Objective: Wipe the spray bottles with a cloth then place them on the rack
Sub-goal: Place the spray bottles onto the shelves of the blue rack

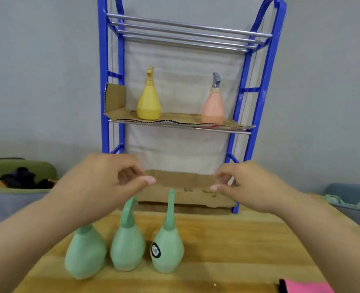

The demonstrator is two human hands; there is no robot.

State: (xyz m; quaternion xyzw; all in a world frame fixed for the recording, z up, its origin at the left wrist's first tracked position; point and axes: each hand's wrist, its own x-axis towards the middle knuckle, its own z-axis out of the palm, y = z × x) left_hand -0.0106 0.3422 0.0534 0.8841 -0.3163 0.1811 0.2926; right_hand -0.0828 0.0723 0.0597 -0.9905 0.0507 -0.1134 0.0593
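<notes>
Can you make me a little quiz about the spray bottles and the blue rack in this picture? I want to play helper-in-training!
1. How many green spray bottles stand on the wooden table?
2. True or false: the yellow spray bottle stands on the top rails of the blue rack.
3. What do the left hand and the right hand hold? A) a sponge B) a bottle C) nothing

Key
1. Three.
2. False: it stands on the cardboard of the middle shelf, along with the peach spray bottle.
3. C: both hover above the table with nothing in them.
</notes>
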